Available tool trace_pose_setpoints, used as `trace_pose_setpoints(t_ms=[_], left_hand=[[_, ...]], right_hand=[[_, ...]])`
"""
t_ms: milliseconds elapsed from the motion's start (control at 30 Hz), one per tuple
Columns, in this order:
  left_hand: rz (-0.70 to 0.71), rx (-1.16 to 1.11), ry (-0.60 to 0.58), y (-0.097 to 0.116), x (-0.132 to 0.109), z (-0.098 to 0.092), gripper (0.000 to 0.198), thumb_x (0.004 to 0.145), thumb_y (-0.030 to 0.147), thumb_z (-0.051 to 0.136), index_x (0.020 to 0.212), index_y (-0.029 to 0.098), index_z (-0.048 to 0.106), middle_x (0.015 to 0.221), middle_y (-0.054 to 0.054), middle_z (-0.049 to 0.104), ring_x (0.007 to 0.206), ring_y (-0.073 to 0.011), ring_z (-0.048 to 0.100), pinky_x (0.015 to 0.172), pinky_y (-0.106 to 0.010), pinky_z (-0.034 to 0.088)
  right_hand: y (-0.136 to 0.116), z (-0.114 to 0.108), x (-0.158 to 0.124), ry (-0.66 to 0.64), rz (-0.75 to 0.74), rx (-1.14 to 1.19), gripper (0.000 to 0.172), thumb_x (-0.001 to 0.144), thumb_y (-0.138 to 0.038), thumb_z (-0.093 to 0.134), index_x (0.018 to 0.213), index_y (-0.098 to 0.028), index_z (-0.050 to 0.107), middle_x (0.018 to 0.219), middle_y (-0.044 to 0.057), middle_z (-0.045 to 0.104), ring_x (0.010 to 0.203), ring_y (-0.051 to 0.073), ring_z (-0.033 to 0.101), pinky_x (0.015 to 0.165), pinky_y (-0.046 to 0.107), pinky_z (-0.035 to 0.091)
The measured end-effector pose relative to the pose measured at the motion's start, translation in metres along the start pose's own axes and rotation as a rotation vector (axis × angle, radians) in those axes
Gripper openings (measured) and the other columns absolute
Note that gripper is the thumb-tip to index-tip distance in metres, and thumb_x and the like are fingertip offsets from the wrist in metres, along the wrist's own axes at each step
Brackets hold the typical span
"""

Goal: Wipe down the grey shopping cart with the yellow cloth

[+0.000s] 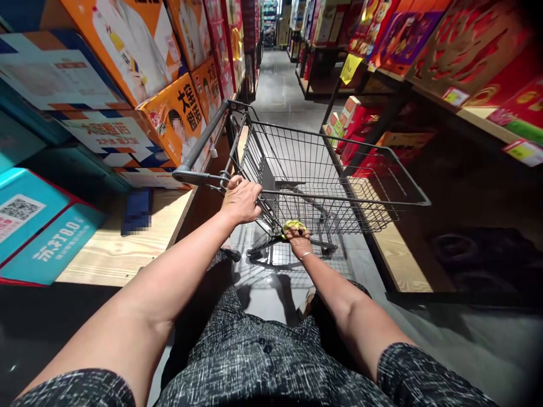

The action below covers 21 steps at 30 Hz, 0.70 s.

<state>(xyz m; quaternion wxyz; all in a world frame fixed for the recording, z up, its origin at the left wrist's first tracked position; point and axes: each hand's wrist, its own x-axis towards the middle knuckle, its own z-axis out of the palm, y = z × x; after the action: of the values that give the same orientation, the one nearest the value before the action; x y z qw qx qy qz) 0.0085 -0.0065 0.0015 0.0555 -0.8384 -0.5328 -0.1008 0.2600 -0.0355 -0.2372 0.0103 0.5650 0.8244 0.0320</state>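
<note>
A grey wire shopping cart (339, 198) stands sideways in front of me, its handle (203, 144) toward the left. My left hand (242, 199) is closed around the cart's near top rail, close to the handle end. Lower down, my right hand (299, 240) is closed on a crumpled yellow cloth (292, 225), which lies against the lower near side of the wire basket. Part of the cloth is hidden under my fingers. Through the mesh the basket's inside shows bare wire and a dark folded panel (267, 178).
Stacked orange drink cartons (169, 121) and a teal box (46, 226) line the left wooden shelf (119, 257), where a dark blue flat item (136, 210) lies. Red gift boxes fill the right shelf (399, 260), close to the cart. A tiled aisle (282, 85) runs ahead.
</note>
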Motion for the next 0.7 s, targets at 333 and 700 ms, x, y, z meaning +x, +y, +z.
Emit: trace_pose_setpoints(t_ms=[333,700], left_hand=[[0.018,0.021,0.022,0.001,0.0,0.001,0.028,0.077,0.02,0.061,0.104,0.021,0.062,0.105,-0.011,0.069,0.109,-0.0325,0.059,0.119,-0.048,0.026],[0.027,0.079,0.019,-0.001,-0.003,0.0,0.027,0.078,0.022,0.061,0.105,0.021,0.061,0.104,-0.011,0.068,0.107,-0.0315,0.058,0.117,-0.048,0.028]], right_hand=[[0.048,-0.065,0.003,0.114,-0.085,-0.032,0.043,0.094,-0.017,0.052,0.129,-0.035,0.069,0.138,0.01,0.063,0.123,0.033,0.047,0.101,0.055,0.039],[0.07,-0.08,0.003,0.326,-0.029,0.068,0.039,0.095,-0.019,0.05,0.122,-0.035,0.073,0.133,0.009,0.062,0.127,0.035,0.04,0.112,0.058,0.029]])
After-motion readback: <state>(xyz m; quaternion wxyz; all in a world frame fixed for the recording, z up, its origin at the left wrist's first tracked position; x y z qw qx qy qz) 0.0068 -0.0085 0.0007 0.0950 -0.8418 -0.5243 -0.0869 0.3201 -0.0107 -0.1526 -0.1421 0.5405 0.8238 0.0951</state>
